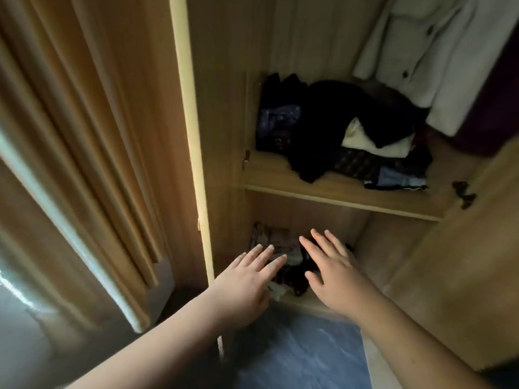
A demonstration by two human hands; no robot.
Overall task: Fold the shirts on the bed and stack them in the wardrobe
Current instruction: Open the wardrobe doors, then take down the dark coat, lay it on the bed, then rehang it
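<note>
My left hand point(247, 284) and right hand point(334, 279), fingers straight, empty, hover over dark patterned folded shirts point(286, 265) in the light wooden wardrobe point(337, 200); their long axis unclear.

My view is dim overall, with the strongest light entering from the left, where the tan pleated curtain point(84, 136) glows along its folds and a pale washed-out patch sits at the near left edge. That light catches the cream front edge of the light wooden wardrobe point(188, 108) as a bright strip. The lower compartment lies in deep shadow, so the dark folded clothes point(289, 273) there read as murky shapes. I see soft blur over both forearms and the blue floor point(303, 357). Straight wardrobe lines bow outward toward the frame edges from the wide lens.
</note>
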